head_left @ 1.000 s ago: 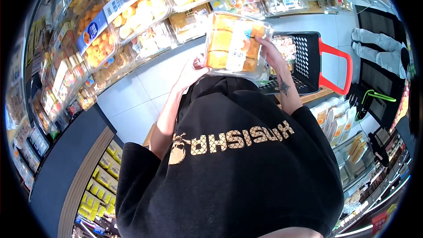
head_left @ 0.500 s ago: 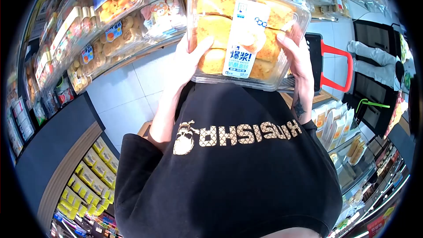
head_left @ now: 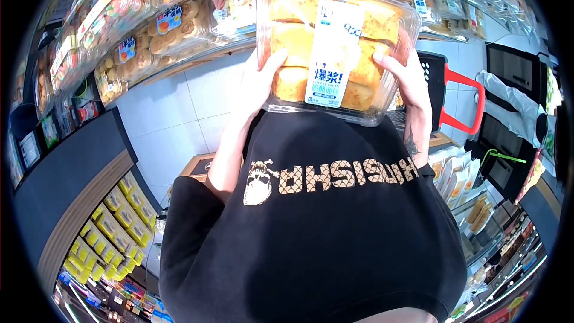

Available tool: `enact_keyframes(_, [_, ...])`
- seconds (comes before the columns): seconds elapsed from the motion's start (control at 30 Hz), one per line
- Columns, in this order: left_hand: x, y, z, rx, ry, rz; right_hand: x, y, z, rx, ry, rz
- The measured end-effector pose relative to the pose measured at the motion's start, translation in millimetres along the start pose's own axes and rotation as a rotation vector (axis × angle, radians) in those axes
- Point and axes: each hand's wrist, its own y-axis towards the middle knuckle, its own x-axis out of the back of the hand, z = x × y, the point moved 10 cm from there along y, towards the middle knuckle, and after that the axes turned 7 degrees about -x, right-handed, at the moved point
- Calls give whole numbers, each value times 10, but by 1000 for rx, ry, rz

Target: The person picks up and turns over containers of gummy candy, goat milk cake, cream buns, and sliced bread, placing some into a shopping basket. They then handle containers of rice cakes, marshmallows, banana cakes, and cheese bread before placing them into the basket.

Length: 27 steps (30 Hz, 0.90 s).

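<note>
A clear plastic box of golden bread rolls is held up in front of my chest, with a white and blue label down its lid. My left hand grips the box's left side, thumb lying on the lid. On the opposite side my right hand clasps it the same way, its thumb over the rolls and its fingers mostly hidden. Just beyond the right forearm is a black basket with a red handle.
Shelves of packaged cakes run across the front and left. Yellow packets fill a rack at lower left. Bagged bread stands at right. Farther right, pale trouser legs of another person show. Tiled floor lies at left.
My view has turned slightly, so the shelves and basket appear shifted to the right. The box stays between both hands, with nearly the same grip.
</note>
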Motion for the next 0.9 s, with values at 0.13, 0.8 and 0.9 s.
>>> enact_keyframes(0.13, [-60, 22, -91, 3, -73, 29, -10, 39, 47, -2, -14, 7])
enact_keyframes(0.8, [68, 82, -131, 17, -29, 27, -140, 155, 28, -17, 7, 4])
enact_keyframes(0.9, [101, 94, -110, 26, -78, 8, -136, 169, 20, -15, -11, -5])
